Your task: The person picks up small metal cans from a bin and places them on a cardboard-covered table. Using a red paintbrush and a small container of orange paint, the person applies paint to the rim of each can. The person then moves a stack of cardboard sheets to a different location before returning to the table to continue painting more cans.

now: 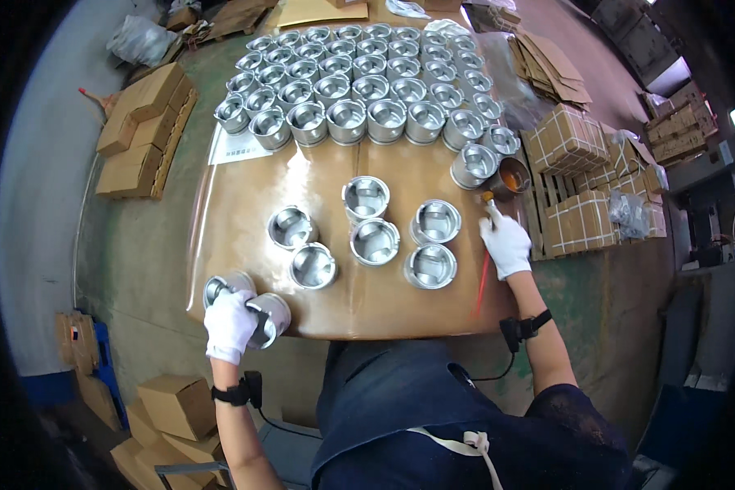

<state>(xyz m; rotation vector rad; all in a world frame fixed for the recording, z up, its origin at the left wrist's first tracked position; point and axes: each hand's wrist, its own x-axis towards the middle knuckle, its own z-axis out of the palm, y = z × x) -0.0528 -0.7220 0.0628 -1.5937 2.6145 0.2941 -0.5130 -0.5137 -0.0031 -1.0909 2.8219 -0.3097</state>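
Note:
At the near left corner of the table [343, 314], my left hand [230, 322] in a white glove is closed over a pair of silver metal pistons. One piston [241, 281] is beyond the hand, the other piston [274, 315] to its right; its fingers partly cover both. My right hand [507, 245], also gloved, grips a brush [488, 198] with yellowish bristles. The brush tip is beside a brown pot [523, 171] with orange-brown contents. Between my hands several pistons stand hollow side up in pairs, including one piston [375, 242] near the middle.
Rows of pistons [347, 121] fill the far half of the table. A thin red stick [483, 282] lies by the right edge. White-strapped cartons [580, 220] sit on a pallet to the right. Brown boxes [143, 122] are stacked at the left, and more boxes [180, 406] lie below.

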